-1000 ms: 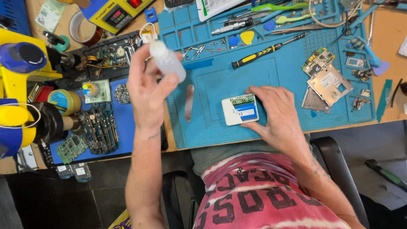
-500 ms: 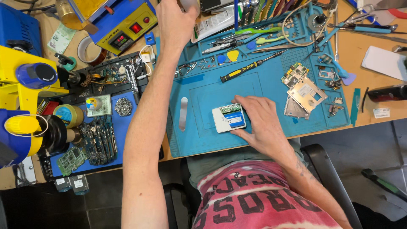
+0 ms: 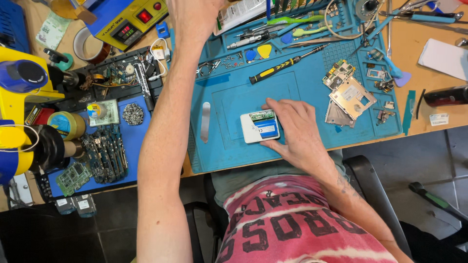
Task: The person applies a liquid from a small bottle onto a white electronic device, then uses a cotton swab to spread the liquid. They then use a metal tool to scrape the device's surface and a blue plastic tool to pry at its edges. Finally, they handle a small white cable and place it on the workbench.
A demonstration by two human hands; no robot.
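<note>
A yellow-and-blue microscope stand [image 3: 19,92] crowds the wooden bench [image 3: 438,122] at far left, beside a dark-blue mat of green circuit boards [image 3: 102,156]. The left hand [image 3: 195,14] reaches past the top edge; its grip cannot be told. On the teal silicone work mat [image 3: 234,146], the right hand [image 3: 292,129] rests flat and open against a small white opened device [image 3: 260,126]. Dark tiled floor [image 3: 429,160] lies below right.

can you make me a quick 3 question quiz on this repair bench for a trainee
1. True or false: the right hand rests on the small white device.
2. Which tool lies above that device on the blue mat? A) black and yellow screwdriver B) hammer C) scissors
3. Where does the left hand reach?

Key:
1. True.
2. A, the black and yellow screwdriver.
3. To the top edge of the view, near the tool rack; its fingers are cut off.
</note>
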